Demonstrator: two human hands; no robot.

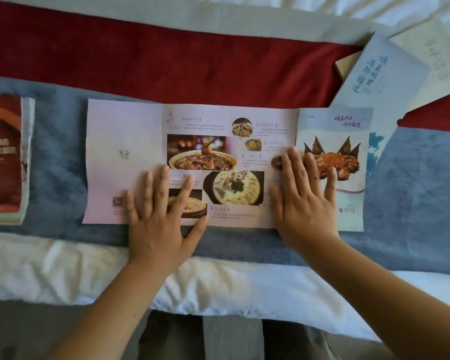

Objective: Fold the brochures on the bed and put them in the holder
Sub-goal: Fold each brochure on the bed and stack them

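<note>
We note the unfolded pink paper brochure [218,152] runs left-right; left hand [159,224] and right hand [304,203] press it, grips spread flat, right hand nearest its blue end panel [348,222].

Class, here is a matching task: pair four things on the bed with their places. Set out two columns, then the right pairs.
Column one:
1 open brochure
2 red brochure stack
3 pale blue brochure
4 right hand

Column two:
A far left
B upper right, tilted
C pressing flat on the open brochure
D middle, spread flat

Pairs: 1-D, 2-A, 3-B, 4-C
</note>
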